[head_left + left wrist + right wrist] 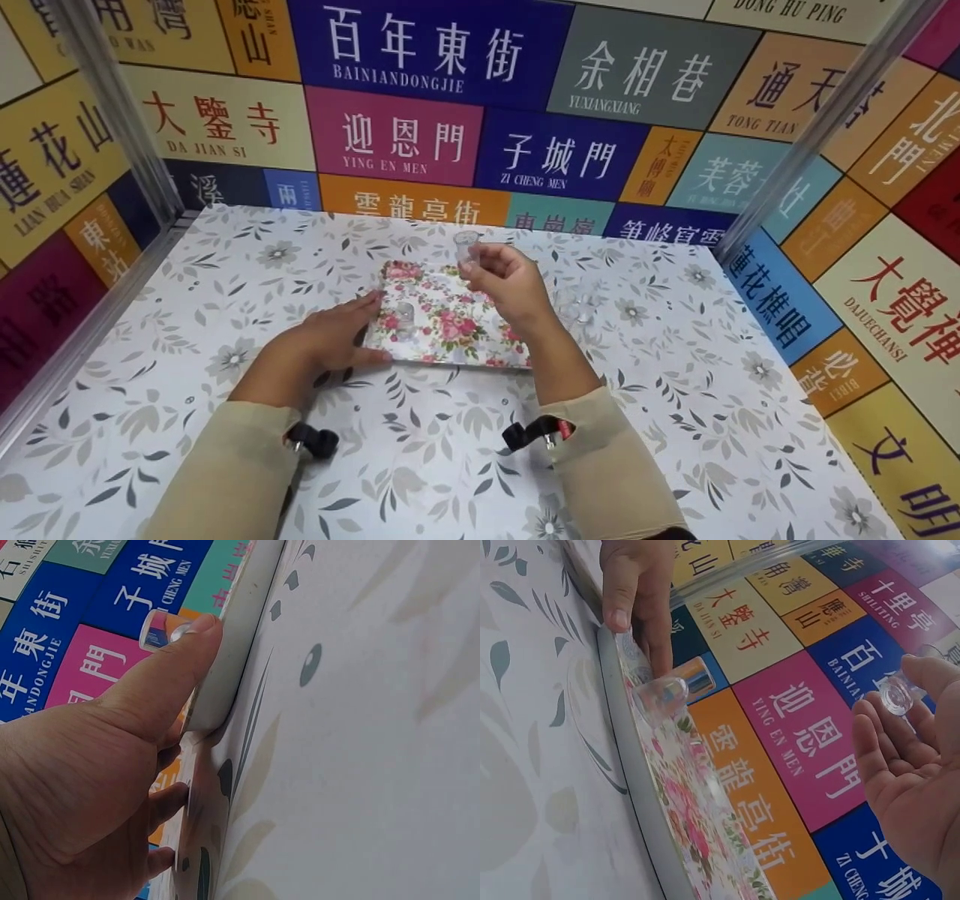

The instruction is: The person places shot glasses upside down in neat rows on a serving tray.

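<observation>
The cup [466, 241] is above the far part of the tray [457, 330], pinched low by the fingers of the right hand [510, 283], seemingly to leave its wide mouth free. The left hand [330, 335] lies with fingers released, touching the tray's left side, probably to keep it steady on the worktop [420, 450]. The cup looks small, clear and colourless, narrower below. A second cup [406, 315] sits on the tray's left part.
</observation>
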Demonstrator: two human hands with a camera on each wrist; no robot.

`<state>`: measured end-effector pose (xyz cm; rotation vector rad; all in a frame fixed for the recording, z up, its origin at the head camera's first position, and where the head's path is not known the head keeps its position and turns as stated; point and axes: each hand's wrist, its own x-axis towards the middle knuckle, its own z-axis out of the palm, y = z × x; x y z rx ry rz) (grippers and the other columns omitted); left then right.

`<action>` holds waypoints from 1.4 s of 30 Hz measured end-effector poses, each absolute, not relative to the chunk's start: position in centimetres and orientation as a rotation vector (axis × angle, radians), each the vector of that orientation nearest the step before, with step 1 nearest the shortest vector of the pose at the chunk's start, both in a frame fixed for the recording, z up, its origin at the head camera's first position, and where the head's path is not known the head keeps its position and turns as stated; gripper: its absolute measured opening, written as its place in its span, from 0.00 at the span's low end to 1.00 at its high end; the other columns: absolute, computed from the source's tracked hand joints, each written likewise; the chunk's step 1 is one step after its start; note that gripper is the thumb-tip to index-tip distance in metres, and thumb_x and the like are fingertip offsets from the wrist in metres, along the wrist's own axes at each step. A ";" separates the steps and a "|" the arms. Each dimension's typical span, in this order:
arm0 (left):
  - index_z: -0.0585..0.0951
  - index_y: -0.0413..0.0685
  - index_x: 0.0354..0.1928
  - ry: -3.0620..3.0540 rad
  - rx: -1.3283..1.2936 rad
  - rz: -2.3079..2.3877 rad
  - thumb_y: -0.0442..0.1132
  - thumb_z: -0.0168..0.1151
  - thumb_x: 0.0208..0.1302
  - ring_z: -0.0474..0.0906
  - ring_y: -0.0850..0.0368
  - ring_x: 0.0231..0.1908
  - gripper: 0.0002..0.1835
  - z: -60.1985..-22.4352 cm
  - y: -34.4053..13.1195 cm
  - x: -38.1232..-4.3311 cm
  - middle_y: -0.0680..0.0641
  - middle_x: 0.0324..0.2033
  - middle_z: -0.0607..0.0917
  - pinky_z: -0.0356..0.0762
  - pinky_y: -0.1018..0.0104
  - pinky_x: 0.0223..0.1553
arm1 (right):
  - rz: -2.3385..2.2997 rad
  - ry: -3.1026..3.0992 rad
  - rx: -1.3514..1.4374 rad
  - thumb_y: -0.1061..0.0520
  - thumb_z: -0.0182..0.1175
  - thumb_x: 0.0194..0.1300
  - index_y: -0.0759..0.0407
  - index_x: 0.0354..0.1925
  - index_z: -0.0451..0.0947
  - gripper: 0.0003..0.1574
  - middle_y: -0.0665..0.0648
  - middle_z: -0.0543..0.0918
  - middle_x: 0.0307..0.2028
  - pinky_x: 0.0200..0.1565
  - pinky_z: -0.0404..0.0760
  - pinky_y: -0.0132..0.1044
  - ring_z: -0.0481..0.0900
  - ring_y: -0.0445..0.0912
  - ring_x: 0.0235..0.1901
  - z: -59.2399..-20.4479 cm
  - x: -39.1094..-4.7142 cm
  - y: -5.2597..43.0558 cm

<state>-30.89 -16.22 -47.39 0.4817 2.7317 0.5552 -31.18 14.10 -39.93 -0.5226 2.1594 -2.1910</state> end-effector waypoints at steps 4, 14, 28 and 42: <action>0.46 0.64 0.79 2.722 0.482 0.573 0.73 0.63 0.53 0.41 0.42 0.79 0.57 -47.4 -16.2 -30.9 0.58 0.80 0.41 0.38 0.29 0.73 | -2.132 2.222 -0.544 0.59 0.66 0.65 0.62 0.54 0.78 0.20 0.56 0.83 0.41 0.48 0.86 0.40 0.83 0.45 0.41 -38.9 -30.2 13.5; 0.45 0.67 0.79 2.722 0.444 0.567 0.75 0.61 0.52 0.40 0.43 0.79 0.58 -47.5 -16.2 -30.9 0.60 0.80 0.40 0.37 0.31 0.74 | -2.015 2.365 -0.555 0.52 0.66 0.65 0.61 0.56 0.80 0.24 0.54 0.82 0.41 0.41 0.83 0.31 0.79 0.42 0.39 -39.3 -29.8 13.1; 0.42 0.68 0.79 2.701 0.430 0.516 0.76 0.60 0.53 0.40 0.40 0.78 0.58 -46.9 -16.1 -30.8 0.58 0.80 0.40 0.40 0.28 0.72 | -1.784 2.465 -0.487 0.49 0.71 0.60 0.49 0.57 0.81 0.27 0.54 0.84 0.51 0.45 0.84 0.31 0.81 0.47 0.49 -44.6 -32.3 11.7; 0.42 0.69 0.79 2.708 0.415 0.518 0.78 0.59 0.51 0.40 0.41 0.79 0.59 -47.2 -16.1 -31.0 0.59 0.80 0.40 0.41 0.27 0.72 | -1.542 2.579 -0.495 0.52 0.68 0.62 0.46 0.56 0.82 0.23 0.46 0.85 0.45 0.42 0.86 0.35 0.82 0.43 0.46 -46.6 -32.3 10.9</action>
